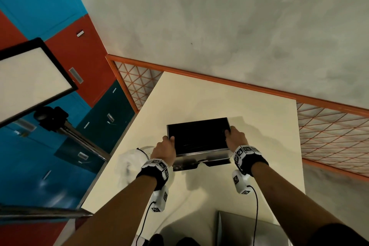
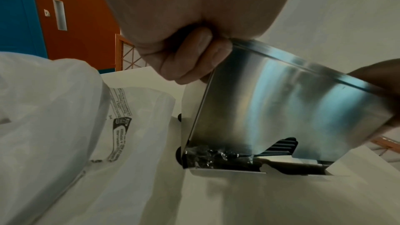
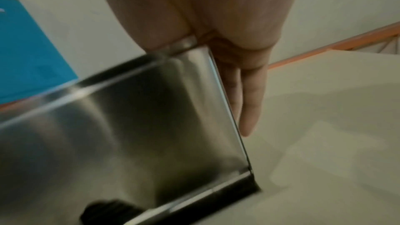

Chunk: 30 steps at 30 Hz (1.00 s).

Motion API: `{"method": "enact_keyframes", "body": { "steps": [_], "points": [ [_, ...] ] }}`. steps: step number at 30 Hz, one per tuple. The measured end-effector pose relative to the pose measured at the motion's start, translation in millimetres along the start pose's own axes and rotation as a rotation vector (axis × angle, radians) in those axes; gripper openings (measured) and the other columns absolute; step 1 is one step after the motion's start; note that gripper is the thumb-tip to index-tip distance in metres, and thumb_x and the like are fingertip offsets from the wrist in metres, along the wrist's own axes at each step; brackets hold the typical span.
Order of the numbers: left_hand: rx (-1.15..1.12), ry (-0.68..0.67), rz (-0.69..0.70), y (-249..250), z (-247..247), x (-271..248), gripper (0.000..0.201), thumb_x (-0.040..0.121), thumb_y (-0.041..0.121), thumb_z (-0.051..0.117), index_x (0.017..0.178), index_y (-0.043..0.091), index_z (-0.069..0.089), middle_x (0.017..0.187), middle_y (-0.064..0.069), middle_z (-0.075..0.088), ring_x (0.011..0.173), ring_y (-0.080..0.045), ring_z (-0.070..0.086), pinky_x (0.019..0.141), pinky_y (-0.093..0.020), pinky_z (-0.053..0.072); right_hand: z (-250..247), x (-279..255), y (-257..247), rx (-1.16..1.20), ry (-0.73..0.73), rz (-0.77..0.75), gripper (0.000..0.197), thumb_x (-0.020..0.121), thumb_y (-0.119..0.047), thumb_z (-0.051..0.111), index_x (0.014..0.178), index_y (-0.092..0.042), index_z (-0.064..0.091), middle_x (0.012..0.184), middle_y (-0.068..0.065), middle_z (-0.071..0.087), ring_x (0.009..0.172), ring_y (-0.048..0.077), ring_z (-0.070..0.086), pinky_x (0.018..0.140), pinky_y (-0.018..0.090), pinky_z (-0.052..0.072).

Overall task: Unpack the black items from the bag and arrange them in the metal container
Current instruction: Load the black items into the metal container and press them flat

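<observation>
The metal container (image 1: 201, 157), a shiny steel box with a dark inside, sits in the middle of the cream table (image 1: 219, 96). My left hand (image 1: 164, 149) grips its left rim with curled fingers (image 2: 190, 57). My right hand (image 1: 235, 139) holds the right rim, thumb over the edge and fingers (image 3: 249, 95) straight down the outer side wall (image 3: 129, 117). Through a cut-out at the bottom of the front wall (image 2: 281, 100) I see black items (image 2: 216, 158) in crinkled clear wrap and a ribbed black piece (image 2: 281, 146). The white plastic bag (image 1: 129, 162) lies crumpled just left of the container.
The table's left edge runs close past the bag (image 2: 54, 117). An orange-framed mesh rail (image 1: 329, 132) borders the far and right sides. A light panel on a stand (image 1: 30, 78) rises at the left before blue and red cabinets. A grey seat (image 1: 239, 225) is near my body.
</observation>
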State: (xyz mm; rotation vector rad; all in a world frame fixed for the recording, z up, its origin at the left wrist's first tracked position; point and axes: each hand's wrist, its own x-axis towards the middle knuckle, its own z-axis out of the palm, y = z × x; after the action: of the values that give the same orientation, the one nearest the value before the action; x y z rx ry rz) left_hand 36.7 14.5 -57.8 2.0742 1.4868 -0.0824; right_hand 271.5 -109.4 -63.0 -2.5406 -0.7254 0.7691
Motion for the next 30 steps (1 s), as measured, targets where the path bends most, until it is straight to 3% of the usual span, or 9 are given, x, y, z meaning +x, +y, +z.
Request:
{"method": "enact_keyframes", "body": {
  "steps": [3, 7, 9, 12, 15, 18, 22, 25, 30],
  "points": [
    [0.139, 0.058, 0.032, 2.5, -5.2, -2.8, 0.039, 0.107, 0.041, 0.031, 0.127, 0.010, 0.040, 0.119, -0.018, 0.062, 0.107, -0.040, 0.061, 0.081, -0.046, 0.048, 5.4, -0.4, 1.0, 0.012, 0.029, 0.028, 0.030, 0.104, -0.031, 0.032, 0.107, -0.008, 0.052, 0.096, 0.017, 0.059, 0.074, 0.034, 0.054, 0.065, 0.037, 0.043],
    [0.420, 0.297, 0.318, 27.0, -16.0, -9.0, 0.036, 0.095, 0.035, 0.053, 0.122, 0.012, 0.048, 0.118, -0.009, 0.052, 0.106, -0.030, 0.053, 0.081, -0.045, 0.049, 4.3, -2.0, 0.3, -0.019, 0.025, 0.030, 0.029, 0.104, -0.032, 0.030, 0.107, -0.011, 0.050, 0.093, 0.012, 0.052, 0.078, 0.034, 0.052, 0.069, 0.037, 0.042],
    [0.363, 0.193, 0.486, 41.9, -12.5, -9.5, 0.025, 0.099, 0.039, 0.047, 0.108, 0.016, 0.052, 0.110, -0.006, 0.056, 0.102, -0.029, 0.057, 0.081, -0.042, 0.049, 5.0, -1.6, 0.7, -0.027, 0.023, 0.028, 0.029, 0.104, -0.033, 0.029, 0.107, -0.012, 0.049, 0.096, 0.014, 0.056, 0.079, 0.035, 0.055, 0.070, 0.038, 0.045],
    [0.187, -0.212, 0.453, 56.5, -5.6, -9.2, 0.040, 0.103, 0.052, 0.037, 0.082, 0.021, 0.050, 0.089, -0.006, 0.062, 0.087, -0.030, 0.063, 0.076, -0.040, 0.051, 5.0, -2.5, 0.5, -0.021, 0.017, 0.032, 0.030, 0.104, -0.034, 0.029, 0.106, -0.012, 0.049, 0.096, 0.015, 0.057, 0.082, 0.037, 0.059, 0.072, 0.042, 0.050],
    [0.252, -0.379, 0.459, 61.2, -3.3, -8.5, 0.054, 0.103, 0.060, 0.030, 0.087, 0.018, 0.061, 0.085, -0.006, 0.064, 0.086, -0.030, 0.064, 0.082, -0.039, 0.051, 3.9, -4.3, -0.1, -0.020, 0.018, 0.038, 0.029, 0.104, -0.035, 0.029, 0.104, -0.013, 0.049, 0.096, 0.016, 0.059, 0.080, 0.037, 0.060, 0.069, 0.040, 0.049],
    [0.278, -0.420, 0.469, 56.7, -0.4, -4.0, 0.060, 0.102, 0.064, 0.027, 0.104, 0.019, 0.067, 0.087, -0.004, 0.061, 0.096, -0.031, 0.064, 0.087, -0.039, 0.050, 3.3, -6.0, -0.5, -0.021, 0.017, 0.041, 0.027, 0.104, -0.034, 0.030, 0.101, -0.013, 0.047, 0.092, 0.014, 0.056, 0.078, 0.037, 0.058, 0.066, 0.038, 0.045],
    [0.220, -0.403, 0.468, 47.0, 2.1, -2.4, 0.048, 0.103, 0.061, 0.030, 0.085, 0.024, 0.056, 0.084, -0.004, 0.059, 0.092, -0.029, 0.064, 0.089, -0.040, 0.050, 2.5, -6.6, -1.1, -0.017, 0.003, 0.047, 0.027, 0.104, -0.032, 0.030, 0.105, -0.012, 0.048, 0.090, 0.012, 0.054, 0.078, 0.036, 0.057, 0.068, 0.038, 0.046],
    [0.243, -0.366, 0.481, 45.3, 5.0, -2.6, 0.048, 0.104, 0.058, 0.031, 0.083, 0.021, 0.055, 0.081, -0.002, 0.059, 0.087, -0.027, 0.064, 0.085, -0.039, 0.052, 1.6, -7.2, -1.9, -0.007, 0.001, 0.050, 0.027, 0.104, -0.032, 0.030, 0.104, -0.012, 0.048, 0.092, 0.014, 0.054, 0.079, 0.036, 0.056, 0.069, 0.038, 0.046],
    [0.271, -0.192, 0.599, 39.1, 8.8, 0.8, 0.040, 0.106, 0.044, 0.036, 0.106, 0.012, 0.060, 0.107, -0.005, 0.058, 0.105, -0.026, 0.056, 0.090, -0.042, 0.048, 2.0, -6.3, -0.7, 0.002, -0.003, 0.052, 0.030, 0.103, -0.032, 0.029, 0.107, -0.011, 0.049, 0.099, 0.017, 0.057, 0.079, 0.035, 0.052, 0.072, 0.040, 0.045]
  ]
}}
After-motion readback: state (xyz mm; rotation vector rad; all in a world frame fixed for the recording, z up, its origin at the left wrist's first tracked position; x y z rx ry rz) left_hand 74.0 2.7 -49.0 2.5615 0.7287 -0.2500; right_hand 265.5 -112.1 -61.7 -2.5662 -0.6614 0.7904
